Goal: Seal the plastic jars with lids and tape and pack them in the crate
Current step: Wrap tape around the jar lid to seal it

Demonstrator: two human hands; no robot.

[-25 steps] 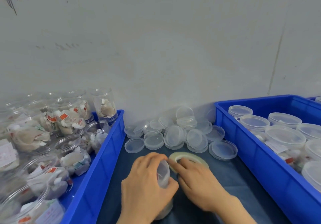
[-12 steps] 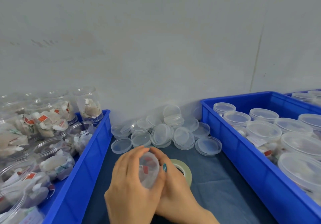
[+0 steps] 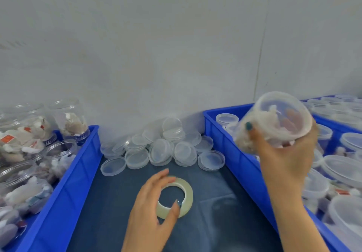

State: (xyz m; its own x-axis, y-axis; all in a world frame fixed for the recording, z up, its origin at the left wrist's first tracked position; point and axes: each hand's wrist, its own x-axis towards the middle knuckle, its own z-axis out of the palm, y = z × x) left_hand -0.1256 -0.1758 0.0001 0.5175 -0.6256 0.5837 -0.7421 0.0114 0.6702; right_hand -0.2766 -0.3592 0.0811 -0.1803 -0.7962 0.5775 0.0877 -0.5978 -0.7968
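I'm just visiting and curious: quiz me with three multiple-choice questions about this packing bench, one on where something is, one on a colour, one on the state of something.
1. Where does the tape roll lie?
A. On the dark mat between the two crates
B. Inside the left crate
C. On top of the loose lids

2. What colour are the crates?
A. Green
B. Blue
C. Grey

3. What is the state of the jar in the right hand?
A. Standing open on the mat
B. Lying empty in the left crate
C. Lidded, lifted and tilted over the right crate

Answers:
1. A: the roll lies flat on the mat, with the left hand resting on it.
2. B: both crate walls are bright blue.
3. C: a translucent lid closes the jar, which is held in the air above the right crate's edge.
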